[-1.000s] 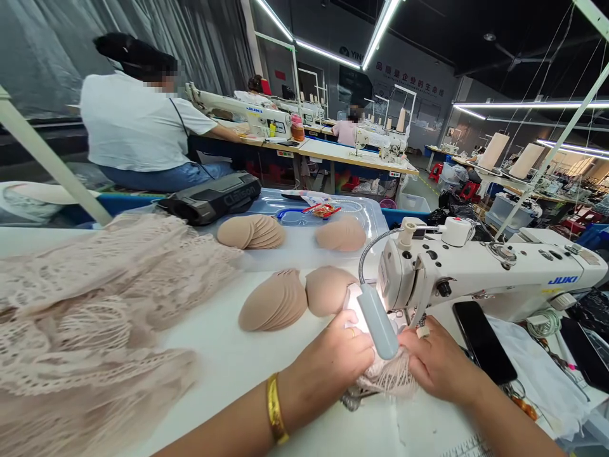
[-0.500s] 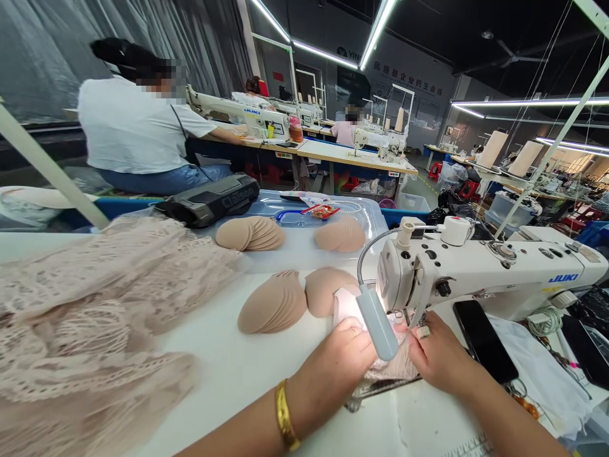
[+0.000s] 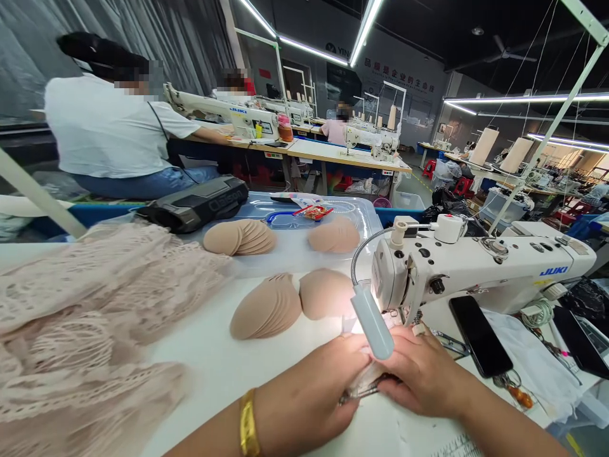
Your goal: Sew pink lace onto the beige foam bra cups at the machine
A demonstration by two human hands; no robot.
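Our left hand [image 3: 314,377] and right hand [image 3: 421,368] sit closer together than half a second ago, the right now further over the cloth [image 3: 364,379]. That cloth lies between them, in front of the needle end of the machine [image 3: 476,263]. Both hands touch it with bent fingers, but the lamp [image 3: 373,324] hides some fingertips, so we cannot tell whether either one pinches it or only presses. Its pale corner, which stood up beside the lamp before, has sunk mostly out of sight by our left hand. More of a metal tool [image 3: 451,344] now shows beyond our right hand.

We count four groups of pads [image 3: 266,308]: two on the clear tray [image 3: 291,246] and two nearer us on the table [image 3: 204,355]. We also see one heap of lace [image 3: 95,304], one lamp and one phone [image 3: 480,336].

Bare table runs between the lace and our left forearm, up to the nearer pads. Room is tighter on our right, where the tool and phone lie close; the table's right edge shows past the phone.
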